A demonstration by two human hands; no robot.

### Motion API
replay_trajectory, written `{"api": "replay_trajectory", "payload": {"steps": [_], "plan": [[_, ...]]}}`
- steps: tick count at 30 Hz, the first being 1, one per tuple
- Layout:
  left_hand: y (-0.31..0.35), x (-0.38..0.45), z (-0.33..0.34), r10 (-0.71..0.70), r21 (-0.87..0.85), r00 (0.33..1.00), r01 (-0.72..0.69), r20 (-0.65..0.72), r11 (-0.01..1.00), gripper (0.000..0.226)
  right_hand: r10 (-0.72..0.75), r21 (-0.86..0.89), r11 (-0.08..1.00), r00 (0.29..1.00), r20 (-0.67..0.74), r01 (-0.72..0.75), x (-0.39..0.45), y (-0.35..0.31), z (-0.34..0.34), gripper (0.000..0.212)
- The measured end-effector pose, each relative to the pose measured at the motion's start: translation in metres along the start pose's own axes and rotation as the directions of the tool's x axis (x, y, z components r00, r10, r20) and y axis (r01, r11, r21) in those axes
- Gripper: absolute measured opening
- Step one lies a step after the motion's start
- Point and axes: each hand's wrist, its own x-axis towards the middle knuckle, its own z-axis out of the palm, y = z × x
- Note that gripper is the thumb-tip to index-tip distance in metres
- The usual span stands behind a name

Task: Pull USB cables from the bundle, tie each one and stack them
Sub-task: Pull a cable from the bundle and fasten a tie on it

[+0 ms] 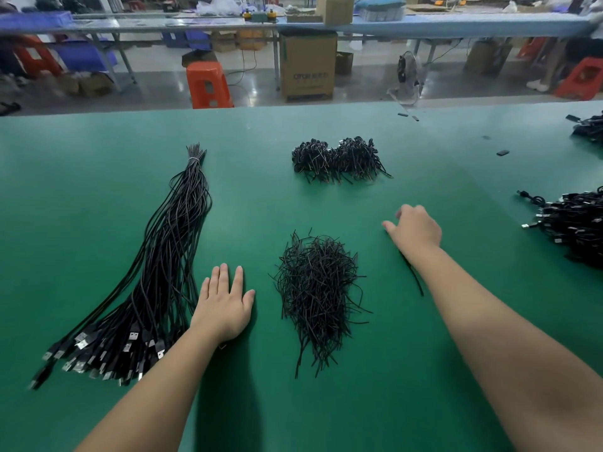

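Left hand [225,305] lies flat on the green table [98,197], fingers straight and a little spread, holding nothing, just right of the USB plug ends of the cable bundle [156,272]; judged as parked there ready to draw the next cable out by its plug. The bundle fans wide at the near plug end and narrows to a tied neck at the far end, so the free plugs face the person, likely for easy pulling. Between the two forearms sits a loose heap of short black ties [316,295], near centre and within reach of either hand. One stray tie [414,275] lies partly under the right forearm. Right hand [414,228] reaches further out, knuckles up, fingers curled down toward the mat, thumb tip at the surface; cannot tell whether it pinches anything underneath. Beyond the tie heap, well apart from it, is a dark pile of tied cables [339,158], probably the finished stack. More dark cable piles [574,230] sit at the right edge of view, cut off by the frame. Open green mat lies between bundle, heap and stack, with room to drag a cable across without snagging. A few small dark bits [502,153] lie scattered far right. The table's far edge is past the stack; behind it, an orange stool [208,84] and a cardboard box [308,66] stand on the floor.
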Motion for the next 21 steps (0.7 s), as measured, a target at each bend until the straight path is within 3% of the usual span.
{"api": "replay_trajectory", "payload": {"steps": [2, 4, 8, 13, 16, 18, 21], "plan": [[-0.001, 0.001, -0.001, -0.001, -0.012, 1.0, 0.001, 0.016, 1.0, 0.068, -0.121, 0.141, 0.981, 0.99, -0.075, 0.131, -0.013, -0.03, -0.014, 0.031], [-0.002, 0.002, -0.002, 0.001, -0.031, 0.999, 0.0, 0.039, 1.0, 0.068, -0.254, 0.261, 0.929, 0.965, -0.062, 0.261, -0.034, -0.067, -0.025, 0.025], [-0.004, 0.004, -0.006, 0.016, -0.105, 0.997, -0.008, 0.077, 0.994, 0.069, -0.481, 0.394, 0.84, 0.848, 0.222, 0.373, -0.097, -0.138, -0.018, 0.024], [-0.012, 0.006, -0.033, 0.063, -0.407, 0.987, 0.003, 0.148, 0.914, 0.053, -0.563, 0.283, 0.825, 0.671, 0.483, 0.488, -0.174, -0.186, 0.041, 0.024], [-0.019, 0.005, -0.047, 0.103, -0.538, 0.977, 0.014, 0.188, 0.843, 0.052, -0.557, 0.307, 0.829, 0.654, 0.512, 0.467, -0.203, -0.196, 0.071, 0.036], [-0.027, 0.002, -0.051, 0.094, -0.667, 0.97, 0.082, 0.224, 0.741, 0.057, -0.565, 0.295, 0.824, 0.66, 0.495, 0.484, -0.216, -0.197, 0.084, 0.049], [-0.037, -0.001, -0.053, 0.103, -0.799, 0.963, 0.144, 0.248, 0.583, 0.063, -0.568, 0.282, 0.823, 0.707, 0.422, 0.493, -0.226, -0.196, 0.096, 0.042]]}}
